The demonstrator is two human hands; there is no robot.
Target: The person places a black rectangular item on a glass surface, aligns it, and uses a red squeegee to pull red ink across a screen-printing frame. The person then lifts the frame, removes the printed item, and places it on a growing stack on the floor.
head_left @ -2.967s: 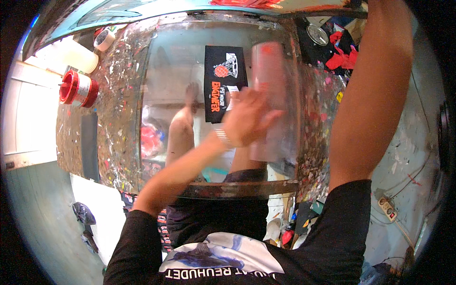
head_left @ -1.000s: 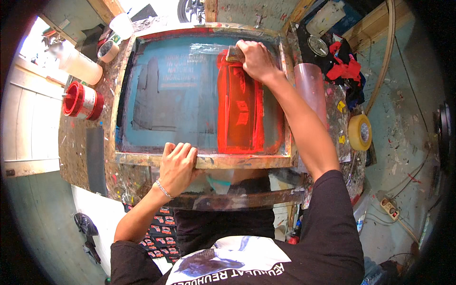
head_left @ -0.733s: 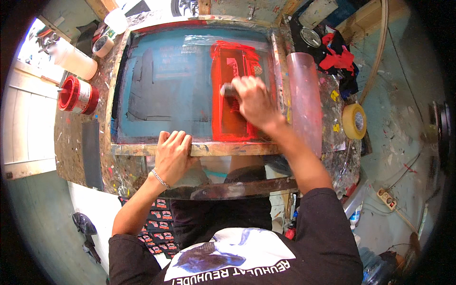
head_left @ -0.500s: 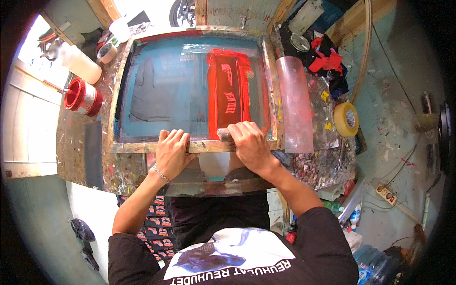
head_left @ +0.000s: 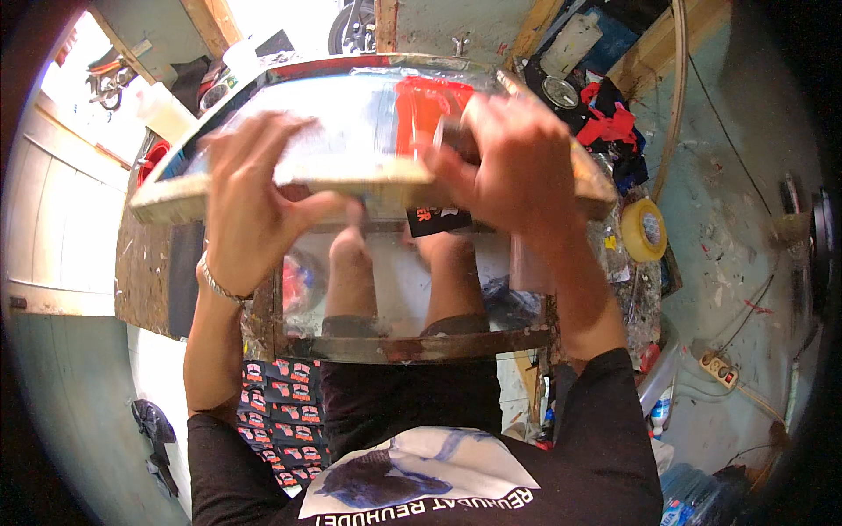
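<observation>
A wooden-framed printing screen (head_left: 368, 190) is tilted up, its near edge raised off the glass-topped table (head_left: 395, 302). Red ink (head_left: 428, 110) covers a strip on the right of its mesh. My right hand (head_left: 522, 162) is closed around a squeegee (head_left: 454, 140) over the near edge, beside the ink. At the left of that edge is my left hand (head_left: 250, 184), blurred, with fingers stretched over the frame and thumb spread apart. Below the screen lies a small black printed piece (head_left: 438, 221) on the glass, partly hidden by the frame.
A red ink tub (head_left: 153, 161) stands at the left, partly behind the screen. A roll of yellowish tape (head_left: 643, 230) and red and black cloth scraps (head_left: 610, 123) are on the right. Rows of black printed pieces (head_left: 294, 408) lie lower left. A power strip (head_left: 717, 368) is on the floor.
The screen's near edge has risen off the table, uncovering the glass and the black printed piece. Both hands have moved up with it, the squeegee still in my right hand.
</observation>
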